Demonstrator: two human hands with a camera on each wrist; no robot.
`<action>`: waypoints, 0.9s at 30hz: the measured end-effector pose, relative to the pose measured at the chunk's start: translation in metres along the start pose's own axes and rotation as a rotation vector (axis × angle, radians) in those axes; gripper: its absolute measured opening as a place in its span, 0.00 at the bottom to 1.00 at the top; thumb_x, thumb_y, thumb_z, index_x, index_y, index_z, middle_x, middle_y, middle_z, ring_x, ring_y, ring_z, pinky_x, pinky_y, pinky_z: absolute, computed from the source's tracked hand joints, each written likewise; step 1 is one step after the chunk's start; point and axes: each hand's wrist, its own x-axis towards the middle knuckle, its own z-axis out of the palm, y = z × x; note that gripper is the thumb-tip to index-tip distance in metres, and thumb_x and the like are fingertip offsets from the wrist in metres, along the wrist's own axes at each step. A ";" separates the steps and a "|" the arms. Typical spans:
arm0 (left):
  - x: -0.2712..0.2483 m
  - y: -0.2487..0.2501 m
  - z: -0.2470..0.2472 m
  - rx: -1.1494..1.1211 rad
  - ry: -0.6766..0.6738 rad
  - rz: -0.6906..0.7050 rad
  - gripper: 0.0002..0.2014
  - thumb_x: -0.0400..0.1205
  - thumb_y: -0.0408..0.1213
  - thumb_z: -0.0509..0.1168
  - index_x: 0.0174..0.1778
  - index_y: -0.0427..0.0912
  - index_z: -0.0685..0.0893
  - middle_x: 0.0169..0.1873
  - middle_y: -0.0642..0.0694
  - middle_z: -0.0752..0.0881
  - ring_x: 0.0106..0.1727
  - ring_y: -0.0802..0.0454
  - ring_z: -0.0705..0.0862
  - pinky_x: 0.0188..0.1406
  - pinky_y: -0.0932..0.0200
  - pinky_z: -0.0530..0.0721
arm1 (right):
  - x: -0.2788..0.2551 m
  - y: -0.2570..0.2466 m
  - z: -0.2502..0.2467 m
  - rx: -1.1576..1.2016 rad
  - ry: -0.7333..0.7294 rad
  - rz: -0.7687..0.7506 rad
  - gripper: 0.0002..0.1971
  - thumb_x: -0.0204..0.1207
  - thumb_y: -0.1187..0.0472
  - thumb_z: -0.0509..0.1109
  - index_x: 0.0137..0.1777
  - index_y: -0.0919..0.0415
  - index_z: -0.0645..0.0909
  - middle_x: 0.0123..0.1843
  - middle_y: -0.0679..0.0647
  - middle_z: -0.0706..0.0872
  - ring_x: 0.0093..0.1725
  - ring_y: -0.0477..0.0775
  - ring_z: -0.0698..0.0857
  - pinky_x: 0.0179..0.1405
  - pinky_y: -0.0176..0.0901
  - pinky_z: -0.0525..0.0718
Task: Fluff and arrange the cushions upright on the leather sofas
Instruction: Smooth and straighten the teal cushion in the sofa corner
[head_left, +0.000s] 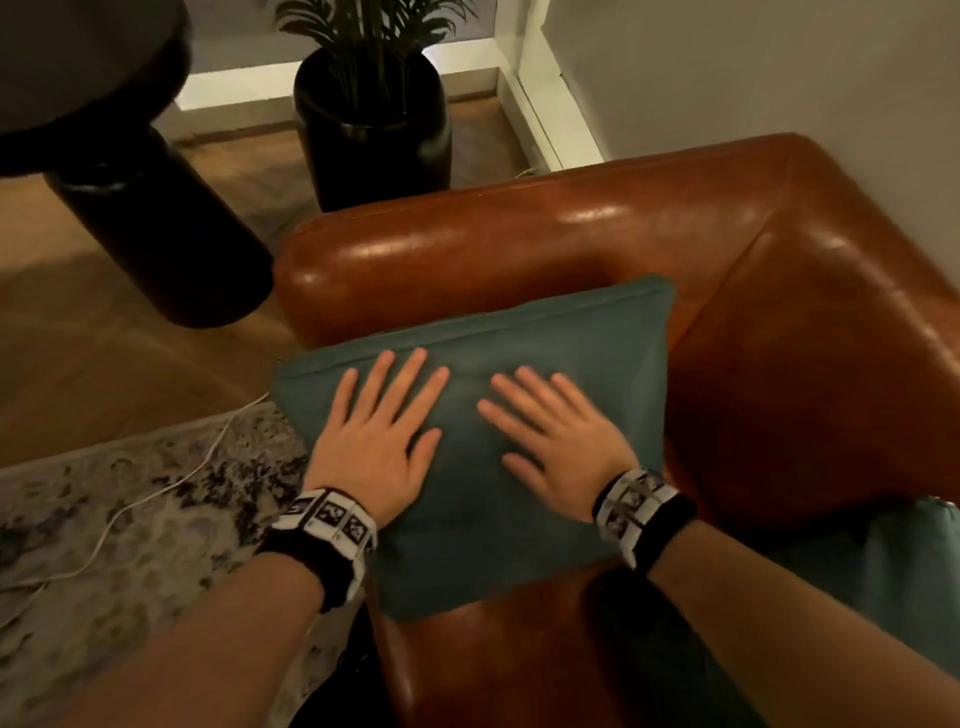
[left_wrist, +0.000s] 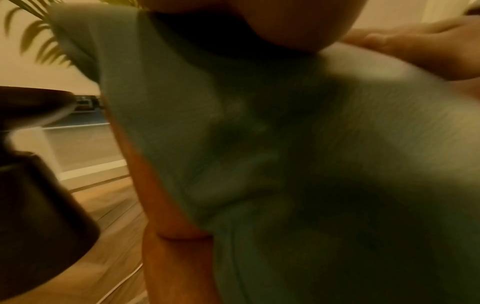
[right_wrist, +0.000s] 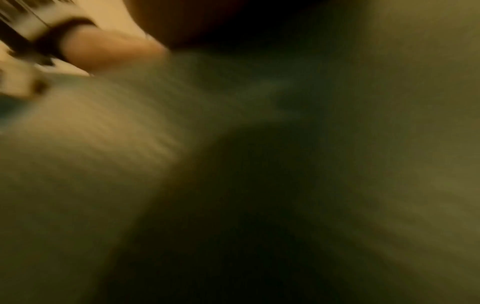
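head: brown leather sofa corner, plant pot at 11 o'clock | teal cushion leans on armrest, top edge toward 12 | left hand and right hand flat, fingers spread, gripping nothing | left wrist: cushion fills frame | right wrist: blurred fabric only

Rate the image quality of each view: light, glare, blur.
Head view: dim warm light, glare streaks on the leather sofa, the teal cushion sharp, the right hand slightly smeared, the left hand clearer. Left wrist view: soft focus, the cushion fills the frame, plant fronds blurred. Right wrist view: heavy motion blur, mostly dark fabric.
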 end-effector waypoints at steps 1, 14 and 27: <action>0.002 -0.008 0.005 0.015 0.006 -0.019 0.31 0.87 0.57 0.42 0.87 0.59 0.46 0.88 0.52 0.50 0.88 0.45 0.51 0.86 0.40 0.50 | -0.004 0.025 0.004 -0.003 0.026 0.093 0.31 0.83 0.44 0.54 0.85 0.47 0.55 0.87 0.51 0.55 0.86 0.57 0.54 0.84 0.59 0.52; -0.001 0.109 0.020 0.076 0.150 0.327 0.32 0.83 0.51 0.55 0.86 0.53 0.60 0.87 0.48 0.59 0.87 0.36 0.53 0.84 0.35 0.43 | -0.066 0.118 -0.023 0.396 0.263 0.884 0.25 0.88 0.52 0.51 0.83 0.57 0.63 0.83 0.58 0.67 0.82 0.59 0.63 0.82 0.52 0.60; -0.066 0.022 0.074 0.165 0.235 0.460 0.38 0.82 0.49 0.54 0.87 0.52 0.46 0.87 0.51 0.38 0.87 0.47 0.35 0.85 0.47 0.38 | -0.023 0.000 -0.021 0.273 0.314 0.228 0.26 0.83 0.59 0.62 0.80 0.66 0.69 0.82 0.62 0.69 0.83 0.62 0.63 0.83 0.59 0.58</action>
